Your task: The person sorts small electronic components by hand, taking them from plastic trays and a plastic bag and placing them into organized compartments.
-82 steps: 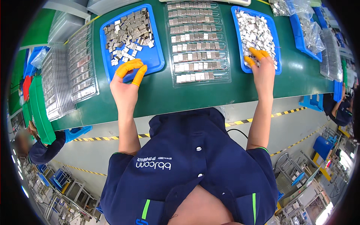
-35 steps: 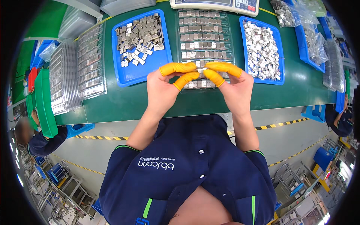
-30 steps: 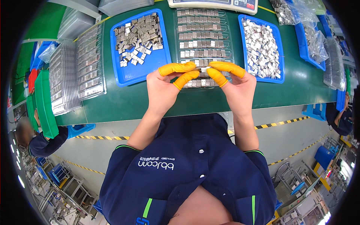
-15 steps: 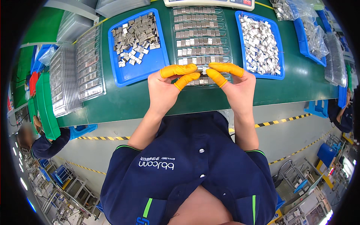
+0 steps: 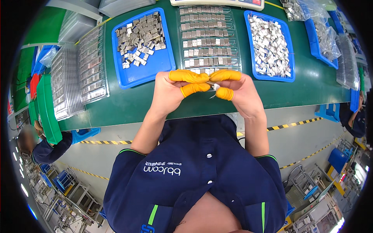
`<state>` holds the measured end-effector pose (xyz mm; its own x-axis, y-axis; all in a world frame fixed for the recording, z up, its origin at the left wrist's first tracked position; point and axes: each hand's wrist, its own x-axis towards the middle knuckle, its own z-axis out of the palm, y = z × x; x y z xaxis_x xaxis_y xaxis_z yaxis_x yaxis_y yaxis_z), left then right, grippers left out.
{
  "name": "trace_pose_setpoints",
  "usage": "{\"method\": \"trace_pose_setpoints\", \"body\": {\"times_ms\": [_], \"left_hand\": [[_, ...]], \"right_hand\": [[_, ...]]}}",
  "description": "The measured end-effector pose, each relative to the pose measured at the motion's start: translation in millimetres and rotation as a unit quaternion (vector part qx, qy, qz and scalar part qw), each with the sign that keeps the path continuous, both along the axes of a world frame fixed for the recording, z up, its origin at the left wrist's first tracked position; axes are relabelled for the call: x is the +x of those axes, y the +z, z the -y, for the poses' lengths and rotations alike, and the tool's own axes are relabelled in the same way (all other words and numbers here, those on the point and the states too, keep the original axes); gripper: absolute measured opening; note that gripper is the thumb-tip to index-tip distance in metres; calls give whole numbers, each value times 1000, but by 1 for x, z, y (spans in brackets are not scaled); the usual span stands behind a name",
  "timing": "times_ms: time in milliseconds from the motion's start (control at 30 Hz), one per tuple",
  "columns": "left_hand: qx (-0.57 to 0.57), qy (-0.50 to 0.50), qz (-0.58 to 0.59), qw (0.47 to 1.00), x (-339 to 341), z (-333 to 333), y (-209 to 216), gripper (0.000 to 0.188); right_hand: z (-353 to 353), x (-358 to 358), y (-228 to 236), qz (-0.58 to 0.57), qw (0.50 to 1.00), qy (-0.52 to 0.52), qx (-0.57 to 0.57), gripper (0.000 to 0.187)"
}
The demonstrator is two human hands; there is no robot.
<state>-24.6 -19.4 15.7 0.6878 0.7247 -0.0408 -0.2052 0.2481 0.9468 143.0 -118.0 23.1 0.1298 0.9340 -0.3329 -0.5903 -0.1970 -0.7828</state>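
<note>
My left hand [image 5: 173, 87] and my right hand [image 5: 237, 89] meet over the near edge of a clear tray [image 5: 209, 39] filled with rows of small metal parts. Both wear orange finger cots on thumb and fingers. Their fingertips pinch one small silver metal part [image 5: 213, 84] between them, which is mostly hidden. A blue tray [image 5: 153, 68] of loose metal pieces lies to the left. A second blue tray [image 5: 286, 54] heaped with small silver parts lies to the right.
Stacks of clear blister trays [image 5: 75, 73] sit at the left on the green table [image 5: 128, 105], beside green lids [image 5: 46, 108]. Bagged parts in a blue bin [image 5: 324, 37] lie far right. Another person [image 5: 42, 147] sits at lower left, and another at the right edge.
My hands came in from the two blue trays and met at the middle. Over the last second they stayed together at the clear tray's near edge, fingertips shifting slightly.
</note>
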Motion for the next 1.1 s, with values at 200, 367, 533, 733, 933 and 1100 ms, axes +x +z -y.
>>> {"method": "trace_pose_setpoints", "body": {"times_ms": [200, 367, 533, 733, 933, 1100], "left_hand": [[-37, -46, -10, 998, -5, -2, 0, 21], [-27, -22, -6, 999, -9, 1, 2, 19], [-2, 27, 50, 998, -6, 11, 2, 18], [77, 129, -54, 987, 15, 13, 3, 13], [143, 43, -87, 985, 19, 20, -3, 15], [57, 9, -68, 996, 16, 19, -4, 10]], "right_hand": [[0, 0, -10, -67, 997, 48, -5, 28], [-4, -6, 0, -14, 999, 35, -1, 26], [-7, -14, 10, 143, 985, -2, 91, 22], [-10, -8, 10, 647, 710, -203, 189, 24], [0, -16, -3, 644, 705, -178, 238, 28], [7, -17, -2, 567, 790, -189, 140, 33]]}}
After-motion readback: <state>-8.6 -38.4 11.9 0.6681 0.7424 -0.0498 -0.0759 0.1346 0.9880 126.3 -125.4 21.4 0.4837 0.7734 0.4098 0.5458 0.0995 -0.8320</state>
